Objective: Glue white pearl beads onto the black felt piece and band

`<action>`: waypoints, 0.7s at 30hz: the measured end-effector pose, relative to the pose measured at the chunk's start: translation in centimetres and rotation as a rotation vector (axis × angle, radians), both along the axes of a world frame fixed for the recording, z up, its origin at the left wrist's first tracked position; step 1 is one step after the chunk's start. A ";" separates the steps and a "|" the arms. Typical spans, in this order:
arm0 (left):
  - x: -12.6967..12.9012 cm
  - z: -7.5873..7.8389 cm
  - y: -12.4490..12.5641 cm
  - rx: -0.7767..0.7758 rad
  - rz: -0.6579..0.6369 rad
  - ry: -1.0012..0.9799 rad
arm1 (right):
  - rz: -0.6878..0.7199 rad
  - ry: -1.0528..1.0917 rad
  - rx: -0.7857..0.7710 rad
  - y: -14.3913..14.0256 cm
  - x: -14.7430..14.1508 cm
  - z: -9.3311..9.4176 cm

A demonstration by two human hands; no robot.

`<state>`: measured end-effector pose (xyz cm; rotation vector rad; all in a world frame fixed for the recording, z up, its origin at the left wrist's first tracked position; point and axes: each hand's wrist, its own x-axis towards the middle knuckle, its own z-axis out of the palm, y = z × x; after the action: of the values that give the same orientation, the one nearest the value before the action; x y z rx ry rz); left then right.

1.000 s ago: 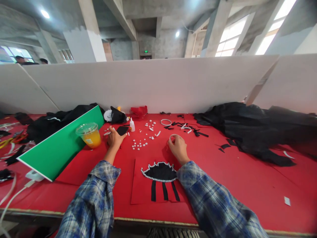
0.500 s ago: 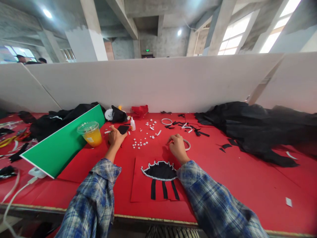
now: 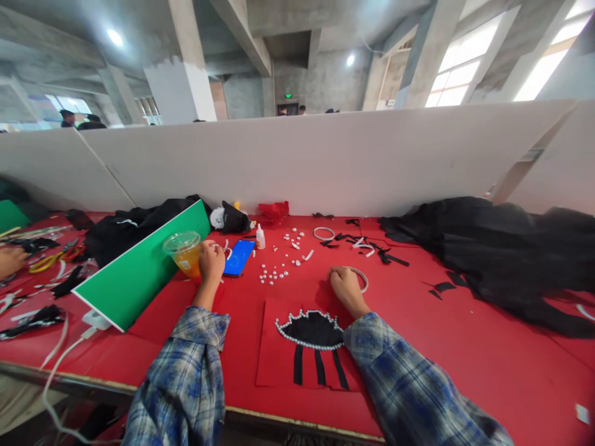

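My left hand (image 3: 212, 263) is beside a clear plastic cup of orange drink (image 3: 186, 257) and covers part of its side. Its fingers are curled, and anything inside them is hidden. Just right of that hand lies a phone (image 3: 239, 257) with a lit blue screen. My right hand (image 3: 348, 286) rests with bent fingers at the left side of a pale ring (image 3: 364, 282); what it holds, if anything, cannot be made out. Below it is a red sheet (image 3: 274, 368) bearing a black eye shape (image 3: 311, 328) edged with silvery beads, with three black strips (image 3: 320, 368) underneath.
Loose pearl beads (image 3: 273, 274) and a small white glue bottle (image 3: 261, 237) stand beyond the sheet. Black scraps (image 3: 393, 257) and another ring (image 3: 324, 233) lie farther back. A green board (image 3: 139, 275) leans at left; black fabric (image 3: 493, 254) covers the right. Another person's hand (image 3: 12, 261) shows far left.
My left hand has left the phone and shifted left to the cup. The phone's screen has gone from dark to blue. My right hand stays near the ring, its fingers more curled.
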<state>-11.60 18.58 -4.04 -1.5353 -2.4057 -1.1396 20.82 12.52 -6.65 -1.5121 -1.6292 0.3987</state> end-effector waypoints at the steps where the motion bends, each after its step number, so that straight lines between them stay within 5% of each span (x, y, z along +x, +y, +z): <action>1: -0.2 -0.1 0.1 -0.002 -0.010 0.009 | 0.000 0.001 0.000 0.0 0.0 0.0; 9: 0.1 -1.7 1.1 -0.047 -0.141 0.090 | -0.032 0.024 0.079 -0.5 -0.7 0.2; 15: 1.0 -0.4 0.2 0.076 -0.150 0.109 | -0.062 0.077 0.187 -0.4 -0.4 -0.2; 17: 2.8 0.2 -0.7 0.125 -0.255 0.142 | -0.020 0.084 0.206 -0.6 -0.5 0.1; 21: 8.9 0.8 -4.0 0.357 -0.711 0.226 | 0.187 0.064 0.189 -1.3 -1.0 1.0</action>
<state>-2.71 14.58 -3.27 -2.2853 -1.4271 -1.2949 19.79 11.24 -5.68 -1.2007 -1.7121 0.3787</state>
